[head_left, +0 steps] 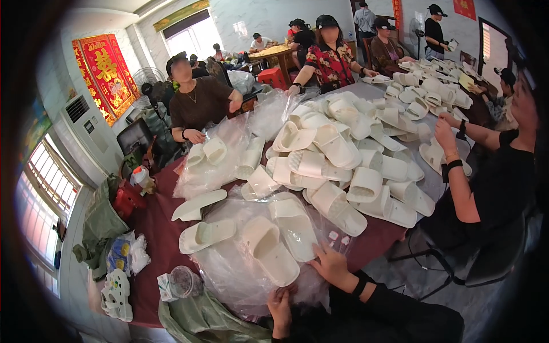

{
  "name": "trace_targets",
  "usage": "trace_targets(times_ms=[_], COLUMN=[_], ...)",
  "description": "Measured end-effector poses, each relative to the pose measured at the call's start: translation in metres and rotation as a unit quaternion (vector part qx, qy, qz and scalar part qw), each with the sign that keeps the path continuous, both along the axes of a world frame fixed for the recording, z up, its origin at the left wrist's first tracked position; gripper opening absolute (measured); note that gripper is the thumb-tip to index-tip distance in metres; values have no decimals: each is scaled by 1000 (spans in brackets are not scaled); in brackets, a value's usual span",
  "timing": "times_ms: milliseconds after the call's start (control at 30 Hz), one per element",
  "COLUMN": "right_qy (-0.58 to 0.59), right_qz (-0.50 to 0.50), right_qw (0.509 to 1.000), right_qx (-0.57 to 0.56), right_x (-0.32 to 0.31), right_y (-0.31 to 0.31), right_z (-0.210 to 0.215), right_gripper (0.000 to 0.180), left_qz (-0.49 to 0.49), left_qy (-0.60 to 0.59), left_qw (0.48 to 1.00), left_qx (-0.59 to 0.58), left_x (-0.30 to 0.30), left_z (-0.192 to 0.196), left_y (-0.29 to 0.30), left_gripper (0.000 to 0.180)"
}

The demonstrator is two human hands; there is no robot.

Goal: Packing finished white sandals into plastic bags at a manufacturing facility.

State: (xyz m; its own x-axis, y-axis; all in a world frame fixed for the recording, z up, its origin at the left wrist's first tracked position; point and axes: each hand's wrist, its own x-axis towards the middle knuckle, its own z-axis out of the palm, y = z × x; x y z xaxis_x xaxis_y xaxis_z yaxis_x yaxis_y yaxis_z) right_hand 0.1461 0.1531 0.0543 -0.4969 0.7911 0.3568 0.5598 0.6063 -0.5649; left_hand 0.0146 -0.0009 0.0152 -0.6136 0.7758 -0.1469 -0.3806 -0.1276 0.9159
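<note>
Two white slide slippers lie side by side on a stack of clear plastic bags [217, 280] in front of me. My left hand [279, 312] is at the near edge of the bags, fingers curled on the plastic, just below the nearer slipper [269, 251]. Fingers partly stretched, my right hand [333, 266] rests at the near end of the other slipper [294, 226], touching the plastic beside it. Whether that hand pinches anything is hard to see. Another white slipper [207, 235] lies on the bags to the left, and one more [199, 204] lies tilted beyond it.
A large heap of white slippers [337, 143] covers the table's middle. Across it, one person [197, 108] handles bagged slippers; another [329, 60] stands beside. At right a co-worker [486, 166] sits close. A clear round tub [186, 281] and white clogs [117, 294] are at left.
</note>
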Motion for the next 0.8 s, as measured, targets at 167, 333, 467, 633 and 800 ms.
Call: trace_targets(times_ms=[167, 333, 467, 633, 800], right_qy=[-70, -53, -167, -13, 114], right_qz=[140, 248, 271, 229, 216], right_qw=[980, 954, 940, 965, 962], right_qx=[-124, 157, 122, 128, 124], right_x=[9, 10, 12, 2, 2], right_y=[-14, -14, -10, -12, 12], right_z=[49, 100, 76, 80, 90], right_gripper=[61, 77, 86, 72, 52], left_qz=[23, -40, -76, -134, -129], left_qy=[29, 36, 58, 232, 450], left_qw=[999, 998, 995, 963, 883], left_qx=[-27, -32, -1, -21, 13], left_x=[3, 8, 16, 18, 5], left_z=[9, 42, 70, 89, 127], left_y=[-2, -1, -8, -25, -44], left_gripper=[16, 19, 19, 27, 39])
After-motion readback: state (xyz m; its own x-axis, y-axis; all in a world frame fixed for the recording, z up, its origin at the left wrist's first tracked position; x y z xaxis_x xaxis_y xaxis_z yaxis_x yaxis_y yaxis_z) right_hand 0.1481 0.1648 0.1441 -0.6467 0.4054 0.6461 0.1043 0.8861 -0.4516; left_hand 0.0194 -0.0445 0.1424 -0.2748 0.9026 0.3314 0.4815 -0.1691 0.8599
